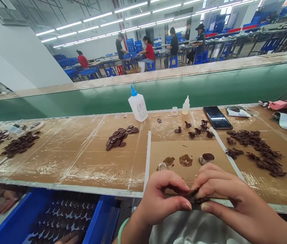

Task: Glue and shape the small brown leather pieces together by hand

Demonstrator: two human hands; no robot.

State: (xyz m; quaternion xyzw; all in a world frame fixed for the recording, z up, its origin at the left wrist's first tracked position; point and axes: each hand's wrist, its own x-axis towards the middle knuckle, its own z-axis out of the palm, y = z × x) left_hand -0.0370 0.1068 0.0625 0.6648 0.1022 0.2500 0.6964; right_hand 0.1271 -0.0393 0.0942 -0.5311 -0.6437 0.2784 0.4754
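Both hands meet low in the view, at the table's front edge, over a small dark brown piece mostly hidden by fingers. My left hand pinches its left side between thumb and fingers. From the right, my right hand grips the same piece, fingers bent. Just beyond the fingers are a small glass jar with a dark disc on top, another clear jar and a wet brown smear. Several small dark figures stand farther back on the board.
Dark discs lie piled mid-table; loose dark figures are heaped right. A blue-capped bottle, small dropper bottle and phone are near the back. Another person's hand is beside a blue crate at lower left.
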